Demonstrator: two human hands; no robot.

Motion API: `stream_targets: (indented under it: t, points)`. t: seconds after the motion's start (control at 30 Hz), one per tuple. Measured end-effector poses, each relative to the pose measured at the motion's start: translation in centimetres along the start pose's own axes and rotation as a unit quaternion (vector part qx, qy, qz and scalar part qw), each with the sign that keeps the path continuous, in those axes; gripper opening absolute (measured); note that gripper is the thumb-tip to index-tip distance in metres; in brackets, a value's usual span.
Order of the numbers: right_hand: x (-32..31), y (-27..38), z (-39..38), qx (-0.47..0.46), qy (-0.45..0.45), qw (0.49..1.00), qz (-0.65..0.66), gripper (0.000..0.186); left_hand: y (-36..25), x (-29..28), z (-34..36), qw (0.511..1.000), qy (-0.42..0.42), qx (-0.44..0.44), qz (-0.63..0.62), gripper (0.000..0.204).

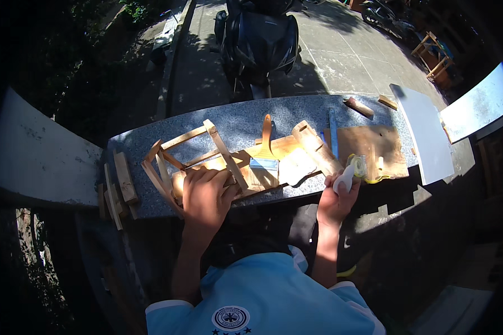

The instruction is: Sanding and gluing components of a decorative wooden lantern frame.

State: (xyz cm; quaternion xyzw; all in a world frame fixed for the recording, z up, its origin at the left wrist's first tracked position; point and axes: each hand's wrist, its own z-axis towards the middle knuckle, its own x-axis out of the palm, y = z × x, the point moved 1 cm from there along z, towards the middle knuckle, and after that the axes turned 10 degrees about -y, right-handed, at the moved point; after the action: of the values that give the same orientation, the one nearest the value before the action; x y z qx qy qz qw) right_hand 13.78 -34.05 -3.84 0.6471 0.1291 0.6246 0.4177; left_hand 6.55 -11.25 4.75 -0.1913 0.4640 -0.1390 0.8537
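Note:
My left hand (204, 192) curls over the lower part of a small wooden frame (224, 152) made of joined sticks, and its fingers hide the piece under them. A small white bottle (347, 177) with a tapered tip is gripped in my right hand (337, 204), above the bench's front edge. Between my hands lie a brush with an orange handle (267, 134), a whitish flat piece (296, 166) and a thick wooden block (317, 148). Just beyond my right hand rests a clear and yellow roll (356, 164), perhaps tape.
The speckled stone bench (134, 139) also bears a brown board (394, 148), a blue bar (333, 134) and wood offcuts (359, 108). Wooden strips (126, 178) lie at its left end. A pale panel (425, 134) leans at the right. Beyond stands a dark motorbike (267, 42).

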Motion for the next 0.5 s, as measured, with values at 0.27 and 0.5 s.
stream_targets:
  t: [0.27,0.5]
  points:
    - [-14.0,6.5,17.9,-0.175,-0.139,0.855,-0.469,0.028,-3.1,-4.6,-1.7,0.990,-0.110,-0.060,0.066,0.038]
    - [-19.9,4.4,23.1,-0.184,-0.014,0.667,-0.721,0.021,-5.9,-2.9,-2.8,0.994,-0.050,-0.045,-0.089,0.024]
